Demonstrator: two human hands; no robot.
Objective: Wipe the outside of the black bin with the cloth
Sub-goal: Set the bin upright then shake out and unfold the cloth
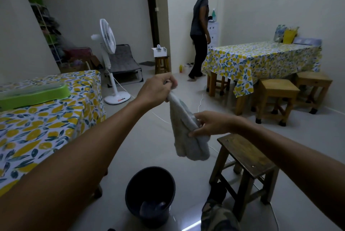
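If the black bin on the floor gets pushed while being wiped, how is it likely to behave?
The black bin looks like thin plastic, nearly empty, so probably light. On the smooth floor it may slide or tip under wiping pressure. Both hands are on the cloth, none steadying it.

Person, seen from own head camera: two forearms, bare to the frame edge, no sleeves, watch or rings showing; left hand [155,88] and right hand [211,123] ungloved; one knee [218,214] low in frame, clad in camouflage-patterned trousers, green and brown
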